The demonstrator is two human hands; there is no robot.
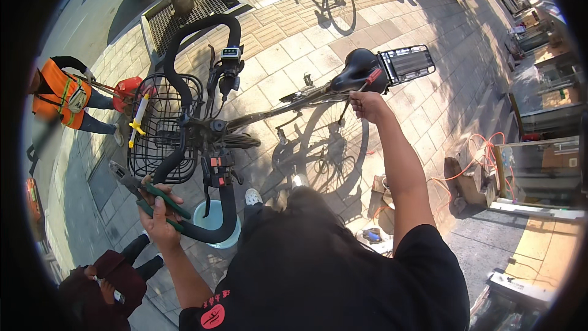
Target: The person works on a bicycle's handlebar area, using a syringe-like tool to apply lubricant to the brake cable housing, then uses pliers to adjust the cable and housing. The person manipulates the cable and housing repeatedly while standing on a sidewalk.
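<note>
A bicycle stands across the paving in front of me, its black handlebar on the left and its black saddle on the right. My left hand grips pliers with dark green handles, next to the handlebar's near grip. The jaws of the pliers point up and left, towards the wire basket. Close to the saddle, my right hand is closed round the thin dark shaft of a screwdriver, its red handle above my fingers. Whether its tip touches the bicycle I cannot tell.
A white tube with yellow ends leans at the basket. A pale blue basin sits below the handlebar. One person in an orange vest and another in dark red are at left. Orange cable lies by the steps.
</note>
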